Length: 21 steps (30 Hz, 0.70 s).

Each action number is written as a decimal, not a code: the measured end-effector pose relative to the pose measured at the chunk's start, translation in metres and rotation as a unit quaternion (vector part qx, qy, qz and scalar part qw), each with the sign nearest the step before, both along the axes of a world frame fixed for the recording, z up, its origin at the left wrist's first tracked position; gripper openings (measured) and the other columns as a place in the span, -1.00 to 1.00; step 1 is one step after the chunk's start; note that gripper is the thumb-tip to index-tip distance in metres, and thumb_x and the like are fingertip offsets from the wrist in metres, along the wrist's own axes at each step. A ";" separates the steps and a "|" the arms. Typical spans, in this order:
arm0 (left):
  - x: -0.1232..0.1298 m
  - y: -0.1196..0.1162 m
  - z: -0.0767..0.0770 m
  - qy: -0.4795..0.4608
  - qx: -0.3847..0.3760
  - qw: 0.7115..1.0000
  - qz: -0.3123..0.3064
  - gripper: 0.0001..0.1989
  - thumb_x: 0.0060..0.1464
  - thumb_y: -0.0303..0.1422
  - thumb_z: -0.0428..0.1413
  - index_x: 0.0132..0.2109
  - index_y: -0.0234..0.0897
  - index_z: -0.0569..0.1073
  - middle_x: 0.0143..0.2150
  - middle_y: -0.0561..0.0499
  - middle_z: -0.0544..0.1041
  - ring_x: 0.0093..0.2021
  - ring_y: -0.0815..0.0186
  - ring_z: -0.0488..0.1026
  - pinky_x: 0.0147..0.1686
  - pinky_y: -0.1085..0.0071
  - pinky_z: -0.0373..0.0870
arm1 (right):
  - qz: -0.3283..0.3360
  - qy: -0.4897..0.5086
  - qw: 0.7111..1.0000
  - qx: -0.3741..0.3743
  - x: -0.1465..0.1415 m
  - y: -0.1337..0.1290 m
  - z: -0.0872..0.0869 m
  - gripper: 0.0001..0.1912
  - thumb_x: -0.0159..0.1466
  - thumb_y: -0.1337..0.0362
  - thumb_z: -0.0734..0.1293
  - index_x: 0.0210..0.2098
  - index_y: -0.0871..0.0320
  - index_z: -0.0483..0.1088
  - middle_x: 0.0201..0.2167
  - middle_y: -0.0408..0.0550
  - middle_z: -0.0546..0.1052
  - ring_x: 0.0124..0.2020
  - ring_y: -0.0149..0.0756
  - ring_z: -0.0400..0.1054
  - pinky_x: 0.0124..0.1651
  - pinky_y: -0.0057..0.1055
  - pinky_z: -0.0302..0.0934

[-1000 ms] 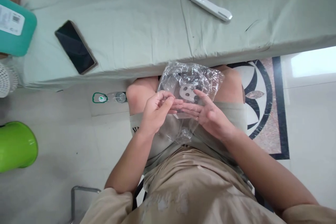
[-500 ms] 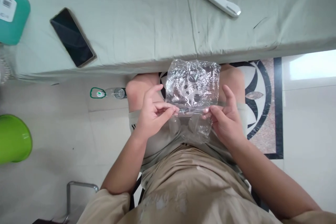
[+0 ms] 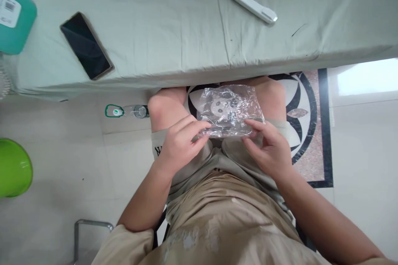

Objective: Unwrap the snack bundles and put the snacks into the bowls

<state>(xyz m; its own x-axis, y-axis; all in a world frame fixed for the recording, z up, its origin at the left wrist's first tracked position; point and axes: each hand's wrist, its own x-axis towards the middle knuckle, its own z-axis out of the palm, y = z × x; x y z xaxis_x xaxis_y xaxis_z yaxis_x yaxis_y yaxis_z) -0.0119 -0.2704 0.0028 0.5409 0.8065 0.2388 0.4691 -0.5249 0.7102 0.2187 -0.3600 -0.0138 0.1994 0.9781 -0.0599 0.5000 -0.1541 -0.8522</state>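
Note:
A crinkled clear plastic bag (image 3: 231, 105) with a panda face printed on it is held above my lap. At its lower left corner, my left hand (image 3: 183, 138) pinches the near edge between thumb and fingers. My right hand (image 3: 267, 143) grips the lower right corner, thumb below and fingers over the top. The near edge of the bag looks folded into a flat strip between the two hands. Whether anything lies inside the bag I cannot tell.
On the cloth-covered table (image 3: 149, 37) lie a phone (image 3: 87, 45) and a white utility knife (image 3: 251, 5) with its blade tip showing. A teal container (image 3: 18, 20) stands at the left. A bottle (image 3: 137, 111) and a green bin (image 3: 14, 167) are on the floor.
The flap hanging below my hands has gone from view, and the bag's far end has dropped nearer. The panda print shows more clearly. My raised index fingers have come down onto the bag.

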 end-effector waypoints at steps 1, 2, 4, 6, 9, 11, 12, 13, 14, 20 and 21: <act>0.000 -0.001 0.000 -0.003 0.012 1.000 0.008 -0.86 0.18 -0.53 0.20 -0.17 -0.19 0.56 -0.37 0.07 0.47 -0.43 0.41 0.40 -0.42 0.46 0.40 | -0.007 -0.039 0.999 0.025 -0.001 0.002 -0.001 -0.76 0.25 0.32 0.39 -0.12 -0.04 0.59 -0.42 -0.10 0.39 -0.37 -0.27 0.35 -0.31 -0.28 0.34; -0.001 -0.001 0.001 -0.005 0.025 1.000 0.018 -0.86 0.15 -0.53 0.21 -0.21 -0.18 0.57 -0.36 0.06 0.44 -0.40 0.39 0.41 -0.40 0.44 0.41 | -0.015 -0.073 0.996 0.055 -0.001 0.003 -0.001 -0.81 0.24 0.34 0.38 -0.21 -0.03 0.60 -0.40 -0.08 0.38 -0.35 -0.25 0.35 -0.29 -0.26 0.34; -0.003 -0.002 0.003 -0.010 0.042 0.999 0.029 -0.88 0.10 -0.50 0.23 -0.27 -0.15 0.57 -0.27 0.00 0.46 -0.27 0.31 0.47 -0.27 0.35 0.48 | -0.023 -0.118 0.986 0.114 -0.001 0.005 0.000 -0.86 0.21 0.38 0.39 -0.32 -0.01 0.57 -0.23 0.00 0.42 -0.18 -0.17 0.42 -0.14 -0.18 0.38; -0.006 0.000 0.006 -0.028 0.011 1.000 -0.001 -0.90 0.05 -0.46 0.26 -0.29 -0.14 0.55 -0.04 -0.09 0.53 0.02 0.14 0.51 0.01 0.15 0.52 | 0.006 -0.107 0.982 0.157 0.001 0.006 0.004 -0.86 0.17 0.41 0.40 -0.34 0.01 0.53 -0.02 0.05 0.45 0.07 -0.01 0.42 0.09 -0.03 0.36; -0.005 0.003 0.004 -0.077 -0.148 0.983 -0.076 -0.83 0.02 -0.38 0.30 -0.23 -0.15 0.48 0.14 -0.13 0.58 0.30 -0.02 0.43 0.28 -0.05 0.40 | 0.079 0.015 0.988 0.131 0.003 0.008 0.008 -0.86 0.21 0.41 0.38 -0.30 0.01 0.44 -0.01 -0.02 0.55 0.22 0.03 0.41 0.34 0.08 0.18; 0.000 0.005 -0.004 -0.102 -0.285 0.951 -0.060 -0.84 0.09 -0.34 0.26 -0.18 -0.16 0.46 0.00 -0.11 0.67 0.14 0.05 0.57 0.17 0.03 0.51 | 0.055 0.133 0.988 0.056 0.004 0.010 0.006 -0.86 0.30 0.36 0.37 -0.19 -0.03 0.41 -0.14 -0.07 0.60 0.08 -0.10 0.50 0.26 -0.02 0.27; 0.003 0.005 -0.010 -0.117 -0.349 0.929 -0.026 -0.88 0.13 -0.33 0.22 -0.17 -0.17 0.46 -0.10 -0.09 0.69 -0.01 0.11 0.64 0.06 0.11 0.58 | 0.019 0.192 0.981 0.016 0.003 0.011 0.002 -0.84 0.32 0.30 0.38 -0.11 -0.05 0.39 -0.19 -0.09 0.60 -0.04 -0.16 0.53 0.15 -0.12 0.35; 0.007 0.004 -0.016 -0.134 -0.400 0.906 0.023 -0.90 0.17 -0.30 0.19 -0.19 -0.19 0.47 -0.17 -0.08 0.70 -0.13 0.16 0.66 -0.05 0.17 0.61 | -0.019 0.246 0.969 -0.018 0.003 0.012 -0.003 -0.76 0.32 0.23 0.40 -0.04 -0.07 0.37 -0.22 -0.11 0.59 -0.13 -0.21 0.53 0.01 -0.21 0.39; 0.011 0.003 -0.023 -0.163 -0.438 0.881 0.072 -0.87 0.18 -0.26 0.19 -0.19 -0.21 0.47 -0.21 -0.08 0.70 -0.18 0.18 0.67 -0.10 0.22 0.62 | -0.052 0.293 0.954 -0.045 0.002 0.014 -0.008 -0.65 0.29 0.16 0.44 0.03 -0.09 0.33 -0.23 -0.11 0.58 -0.19 -0.23 0.52 -0.10 -0.28 0.40; 0.020 -0.001 -0.045 -0.246 -0.542 0.786 0.166 -0.63 0.10 -0.12 0.30 -0.09 -0.24 0.43 -0.17 -0.08 0.70 -0.26 0.25 0.69 -0.23 0.34 0.64 | -0.061 0.418 0.888 -0.184 -0.011 0.020 -0.030 -0.31 0.09 0.06 0.57 0.12 -0.02 0.26 -0.09 -0.06 0.58 -0.10 -0.24 0.49 -0.03 -0.29 0.40; 0.019 0.000 -0.045 -0.239 -0.536 0.794 0.157 -0.64 0.11 -0.12 0.30 -0.09 -0.24 0.43 -0.15 -0.08 0.70 -0.27 0.25 0.69 -0.26 0.37 0.63 | -0.057 0.410 0.888 -0.199 -0.014 0.020 -0.030 -0.37 0.10 0.07 0.56 0.08 0.01 0.30 -0.11 -0.05 0.58 -0.12 -0.24 0.49 -0.04 -0.30 0.40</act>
